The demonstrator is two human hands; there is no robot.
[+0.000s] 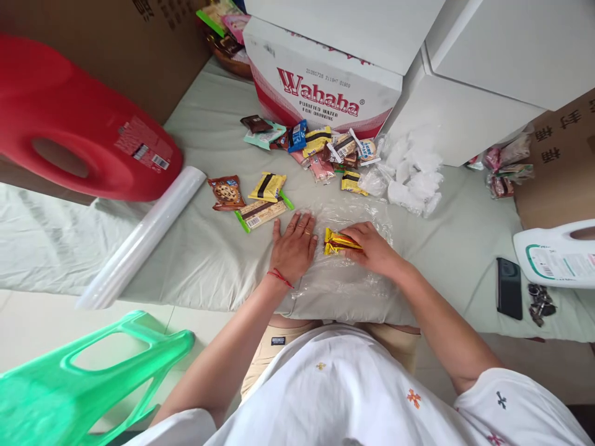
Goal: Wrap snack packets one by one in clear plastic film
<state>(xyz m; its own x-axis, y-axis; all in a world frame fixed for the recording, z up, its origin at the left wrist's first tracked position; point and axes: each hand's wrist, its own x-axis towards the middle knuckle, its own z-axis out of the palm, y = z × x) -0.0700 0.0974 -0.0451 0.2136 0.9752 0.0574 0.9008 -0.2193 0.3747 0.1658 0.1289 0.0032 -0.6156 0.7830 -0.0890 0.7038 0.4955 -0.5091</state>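
Note:
My right hand [369,246] is closed around a gold-wrapped snack bar [335,241], which lies low over a sheet of clear plastic film [344,282]. Flat on the left edge of that film rests my left hand [294,246], fingers stretched out and holding nothing. Just beyond the left fingertips are a long snack packet with green ends [263,214], a yellow packet [268,186] and a brown cookie packet [226,192]. A roll of plastic film [142,238] lies diagonally farther left.
Behind my hands, a pile of mixed snack packets [320,145] and crumpled clear wrapping [413,170] lie before a Wahaha carton [320,80]. A red jug [93,118] stands left. To the right are a phone [509,288], keys [541,303] and a white bottle [558,255]. A green stool [102,371] stands below.

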